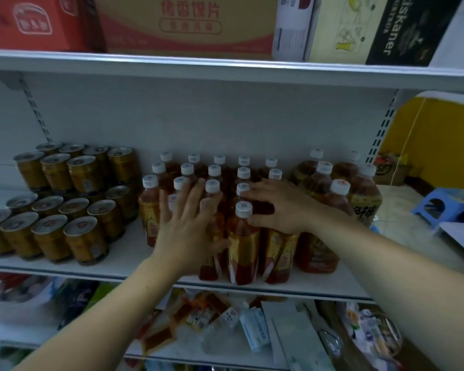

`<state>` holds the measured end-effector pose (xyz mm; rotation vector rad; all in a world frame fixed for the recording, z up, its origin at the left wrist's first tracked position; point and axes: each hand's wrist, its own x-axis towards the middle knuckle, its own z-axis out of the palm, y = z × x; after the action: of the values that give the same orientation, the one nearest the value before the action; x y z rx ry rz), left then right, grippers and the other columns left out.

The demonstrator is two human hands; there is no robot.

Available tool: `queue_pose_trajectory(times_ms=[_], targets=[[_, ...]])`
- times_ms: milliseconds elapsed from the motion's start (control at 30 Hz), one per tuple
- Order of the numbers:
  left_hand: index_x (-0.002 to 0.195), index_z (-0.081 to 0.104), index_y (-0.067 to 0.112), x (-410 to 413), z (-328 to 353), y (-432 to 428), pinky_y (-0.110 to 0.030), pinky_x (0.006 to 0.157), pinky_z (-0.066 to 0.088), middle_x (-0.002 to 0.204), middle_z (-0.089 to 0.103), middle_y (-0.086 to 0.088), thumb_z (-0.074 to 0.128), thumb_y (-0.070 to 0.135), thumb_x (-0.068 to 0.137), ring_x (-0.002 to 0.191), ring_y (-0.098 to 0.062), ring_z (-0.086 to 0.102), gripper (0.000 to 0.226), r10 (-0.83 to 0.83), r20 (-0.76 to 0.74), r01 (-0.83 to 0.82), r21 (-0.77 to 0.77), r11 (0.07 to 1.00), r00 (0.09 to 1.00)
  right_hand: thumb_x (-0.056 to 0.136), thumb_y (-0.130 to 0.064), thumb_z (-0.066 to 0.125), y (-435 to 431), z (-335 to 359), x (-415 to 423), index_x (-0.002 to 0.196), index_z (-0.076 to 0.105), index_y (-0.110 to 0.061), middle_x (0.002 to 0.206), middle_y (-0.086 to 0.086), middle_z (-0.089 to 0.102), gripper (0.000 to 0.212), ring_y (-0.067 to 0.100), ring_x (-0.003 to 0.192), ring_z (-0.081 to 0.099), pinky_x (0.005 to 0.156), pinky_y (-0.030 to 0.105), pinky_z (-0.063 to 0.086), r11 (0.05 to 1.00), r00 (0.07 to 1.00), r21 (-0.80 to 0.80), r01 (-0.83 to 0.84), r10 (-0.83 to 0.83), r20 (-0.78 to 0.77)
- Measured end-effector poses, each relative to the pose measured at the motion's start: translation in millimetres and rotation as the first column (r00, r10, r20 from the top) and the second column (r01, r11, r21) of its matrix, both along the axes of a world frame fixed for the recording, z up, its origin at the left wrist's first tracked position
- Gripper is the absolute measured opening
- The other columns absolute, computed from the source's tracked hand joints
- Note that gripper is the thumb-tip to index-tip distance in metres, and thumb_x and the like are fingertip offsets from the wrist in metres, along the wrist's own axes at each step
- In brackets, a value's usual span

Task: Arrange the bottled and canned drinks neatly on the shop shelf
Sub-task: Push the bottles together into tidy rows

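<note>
Cans (83, 180) at the left: sixteen tops showing, seven on the upper layer and nine below. Small bottles (243, 245) in the centre: sixteen white caps in sight, though others may be hidden. Bigger bottles (338, 202) at the right: five caps. Five cartons (188, 25) along the top edge. One blue stool (445, 207) at far right.

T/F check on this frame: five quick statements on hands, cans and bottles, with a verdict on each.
1. The left hand and right hand both touch the small white-capped bottles. True.
2. The gold cans stand right of those bottles. False: they stand left of them, stacked two high.
3. The left hand grips a can. False: its fingers lie spread against the bottles.
4. The cardboard cartons sit on the upper shelf. True.
5. The larger bottles stand right of the small ones. True.
</note>
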<state>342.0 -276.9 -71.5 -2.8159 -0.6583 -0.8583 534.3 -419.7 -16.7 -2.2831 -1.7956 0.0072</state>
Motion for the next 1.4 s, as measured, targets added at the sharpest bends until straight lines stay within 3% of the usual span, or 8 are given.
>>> queue_pose_trajectory(times_ms=[133,300,533,667,867,1033,1167,1400], targets=[[0.146,0.003,0.044,-11.9,6.5,42.3,-0.055,0.112,0.002,0.157,-0.002,0.005,0.055,0.084,0.055,0.145,-0.025,-0.006,0.112,0.052,-0.025,-0.057,-0.28,0.958,0.998,0.069,-0.081,0.047,9.0,10.1,-6.3,0.146,0.019,-0.051,0.16,-0.013,0.006,0.087,0.012,0.144,0.004,0.113,0.039,0.006,0.989,1.0,-0.143,0.024,-0.023,0.014],[0.142,0.024,0.036,-9.5,-4.3,48.7,-0.04,0.098,0.04,0.147,0.012,0.006,0.06,0.079,0.048,0.131,-0.028,0.034,0.11,-0.071,0.064,0.093,-0.477,0.874,0.995,0.081,-0.06,0.063,21.4,12.3,-18.1,0.132,0.052,-0.033,0.158,-0.008,0.017,0.059,0.014,0.144,0.012,0.11,0.033,0.015,0.992,0.997,-0.125,0.034,-0.042,-0.062],[0.144,0.012,0.036,-11.1,-9.7,46.3,-0.047,0.099,0.037,0.15,0.011,0.0,0.053,0.085,0.047,0.135,-0.03,0.026,0.116,-0.119,0.179,0.19,-0.454,0.871,0.977,0.075,-0.075,0.053,20.2,5.6,-26.5,0.137,0.045,-0.026,0.156,-0.007,0.023,0.08,0.018,0.139,0.025,0.109,0.036,0.022,0.992,0.988,-0.084,0.098,-0.087,0.127],[0.147,0.007,0.032,-15.0,-18.7,51.2,-0.054,0.113,0.013,0.157,0.01,-0.004,0.065,0.079,0.05,0.144,-0.023,0.0,0.122,0.005,0.349,0.177,-0.489,0.854,0.937,0.059,-0.091,0.041,14.8,13.0,-14.1,0.148,0.019,-0.038,0.159,-0.007,0.011,0.106,0.02,0.145,0.013,0.113,0.043,0.021,0.961,0.964,-0.072,0.265,-0.265,0.016],[0.147,0.021,0.027,-14.7,-23.6,51.0,-0.056,0.115,0.014,0.155,0.022,0.006,0.061,0.077,0.051,0.142,-0.011,-0.005,0.115,0.058,0.298,0.135,-0.587,0.798,0.953,0.046,-0.099,0.027,24.9,4.7,-17.9,0.153,0.016,-0.026,0.162,-0.003,-0.004,0.13,0.025,0.147,0.006,0.114,0.044,0.02,0.861,0.861,-0.259,0.438,-0.485,-0.156],[0.146,0.017,0.032,-16.1,-0.9,56.6,-0.06,0.113,0.013,0.155,0.023,0.001,0.047,0.087,0.057,0.143,-0.024,0.015,0.109,0.079,0.227,0.057,-0.535,0.843,0.971,0.05,-0.101,0.018,22.3,3.1,-12.3,0.15,0.022,-0.035,0.161,-0.002,0.009,0.12,0.027,0.146,0.008,0.113,0.05,0.019,0.89,0.88,-0.177,0.42,-0.447,-0.161],[0.143,0.026,0.04,16.7,43.3,43.7,-0.058,0.114,0.003,0.155,0.023,0.006,0.026,0.093,0.057,0.144,-0.023,0.01,0.101,-0.06,0.015,0.062,-0.284,0.957,0.998,0.071,-0.083,0.032,40.2,18.5,24.0,0.135,0.046,-0.026,0.137,0.005,0.049,0.087,0.027,0.122,0.048,0.096,0.044,0.042,0.906,0.865,0.007,0.423,-0.401,-0.302],[0.144,0.003,0.048,63.3,51.4,22.6,-0.063,0.11,0.007,0.157,0.011,0.015,0.025,0.092,0.054,0.145,-0.027,-0.001,0.102,-0.255,-0.428,0.114,-0.327,0.938,0.867,0.083,-0.062,0.055,80.9,2.7,72.7,0.148,0.029,-0.019,0.15,0.01,0.036,0.082,0.03,0.131,0.041,0.1,0.037,0.037,0.861,0.749,-0.074,0.503,-0.477,-0.46]])
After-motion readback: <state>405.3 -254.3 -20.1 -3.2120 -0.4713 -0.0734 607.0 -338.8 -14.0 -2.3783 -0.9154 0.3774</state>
